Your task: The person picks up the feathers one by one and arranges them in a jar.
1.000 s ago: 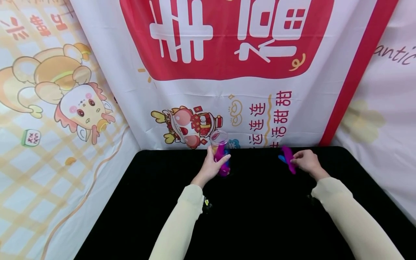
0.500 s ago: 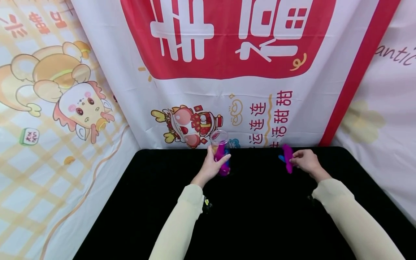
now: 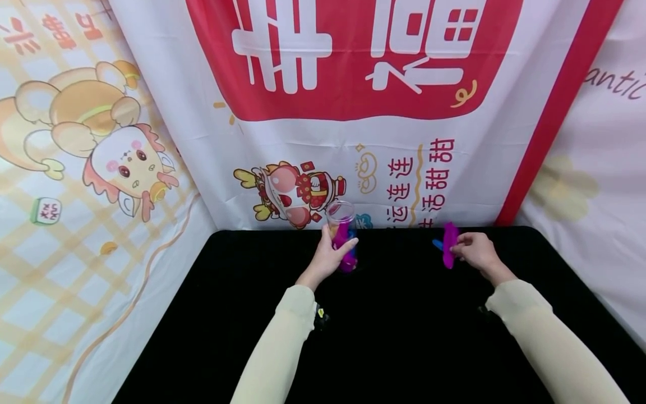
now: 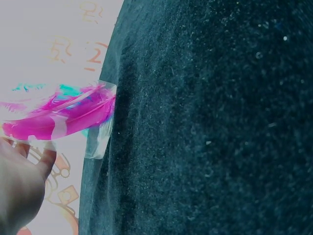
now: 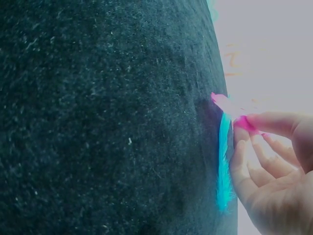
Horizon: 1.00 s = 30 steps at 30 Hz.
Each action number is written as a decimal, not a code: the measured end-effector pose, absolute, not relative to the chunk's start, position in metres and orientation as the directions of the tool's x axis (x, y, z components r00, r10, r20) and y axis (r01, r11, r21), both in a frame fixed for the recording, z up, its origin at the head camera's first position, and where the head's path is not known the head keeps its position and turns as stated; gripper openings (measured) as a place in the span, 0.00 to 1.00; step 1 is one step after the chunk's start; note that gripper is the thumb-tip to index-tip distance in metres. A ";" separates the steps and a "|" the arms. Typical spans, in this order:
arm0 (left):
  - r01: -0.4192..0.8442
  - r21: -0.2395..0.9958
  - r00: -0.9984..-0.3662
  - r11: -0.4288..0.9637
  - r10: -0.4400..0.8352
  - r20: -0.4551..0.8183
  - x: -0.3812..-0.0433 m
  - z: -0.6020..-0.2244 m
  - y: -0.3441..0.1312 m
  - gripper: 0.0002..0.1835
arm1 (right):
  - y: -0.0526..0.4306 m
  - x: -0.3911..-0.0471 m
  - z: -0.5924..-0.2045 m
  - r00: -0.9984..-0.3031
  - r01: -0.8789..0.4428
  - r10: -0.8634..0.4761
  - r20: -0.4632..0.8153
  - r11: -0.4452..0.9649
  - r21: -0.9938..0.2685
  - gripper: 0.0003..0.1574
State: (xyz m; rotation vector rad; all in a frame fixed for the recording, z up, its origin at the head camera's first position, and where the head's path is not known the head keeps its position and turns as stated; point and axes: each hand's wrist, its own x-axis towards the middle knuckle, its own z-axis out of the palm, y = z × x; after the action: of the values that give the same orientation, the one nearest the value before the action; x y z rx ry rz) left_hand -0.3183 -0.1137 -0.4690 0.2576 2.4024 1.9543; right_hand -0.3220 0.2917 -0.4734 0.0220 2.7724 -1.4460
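Note:
My left hand (image 3: 328, 257) grips a clear, open-topped jar (image 3: 341, 211) that stands upright near the table's back edge. Inside the jar are magenta feathers (image 4: 63, 117), with blue and some yellowish ones partly hidden by the fingers. Over to the right, my right hand (image 3: 476, 251) pinches a magenta feather (image 3: 448, 246) between thumb and fingertips. Just behind it a blue feather (image 5: 224, 164) lies on the table, partly covered by the magenta one in the head view.
A black cloth covers the table (image 3: 393, 325). Right behind its back edge hangs a white and red printed banner (image 3: 343, 134). Printed sheets also hang at the left (image 3: 101, 224) and right sides.
The magenta feather in my right hand has turned from slanting to nearly upright and shifted slightly up. My left hand and the jar stay in place.

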 end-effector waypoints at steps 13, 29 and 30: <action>0.091 0.981 -0.986 0.172 0.155 0.065 -0.318 -0.470 -0.114 0.41 | 0.292 -0.322 -0.473 -1.000 -0.011 -0.003 0.011 0.575 -0.818 0.14; 0.106 0.975 -0.986 0.197 0.146 0.078 -0.319 -0.470 -0.114 0.41 | 0.285 -0.322 -0.466 -1.000 -0.009 -0.006 0.007 0.578 -0.816 0.16; 0.106 0.975 -0.986 0.198 0.146 0.078 -0.319 -0.469 -0.114 0.41 | 0.284 -0.322 -0.466 -1.000 -0.013 -0.007 0.011 0.581 -0.814 0.16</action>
State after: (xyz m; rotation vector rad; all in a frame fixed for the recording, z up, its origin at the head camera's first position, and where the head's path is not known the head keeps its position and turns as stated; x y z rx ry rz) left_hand -0.3188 -0.1141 -0.4692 0.2525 2.4063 1.9539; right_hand -0.3223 0.2844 -0.4657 -0.0175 2.7986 -1.4417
